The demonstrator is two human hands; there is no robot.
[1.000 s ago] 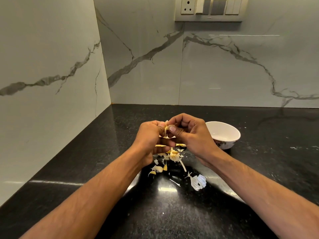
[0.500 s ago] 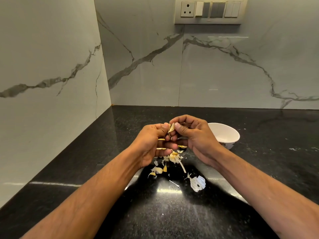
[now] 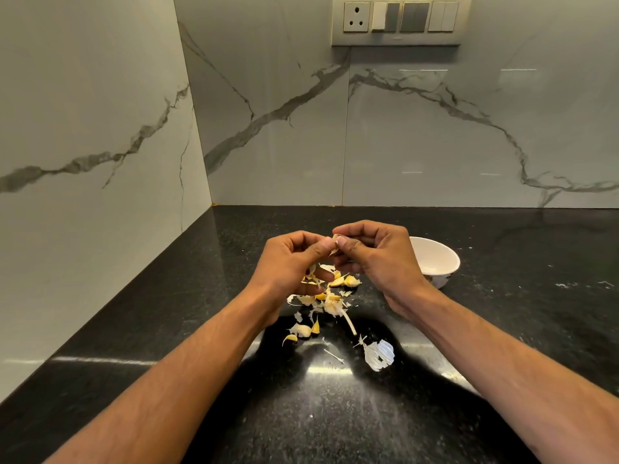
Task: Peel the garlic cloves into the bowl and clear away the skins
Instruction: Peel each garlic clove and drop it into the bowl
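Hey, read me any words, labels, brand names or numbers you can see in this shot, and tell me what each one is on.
No readable text anywhere.
Switch panel on the wall: a socket and rocker switches, no legible marking.
White bowl: a dark printed pattern low on its side, a decoration rather than letters as far as can be told.
Countertop, garlic clove pinched between left hand and right hand, loose skins: unmarked.

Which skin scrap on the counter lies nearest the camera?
The big white papery skin, off to the right of the pile. It is flat, bluish-white and much larger than the small yellowish scraps.
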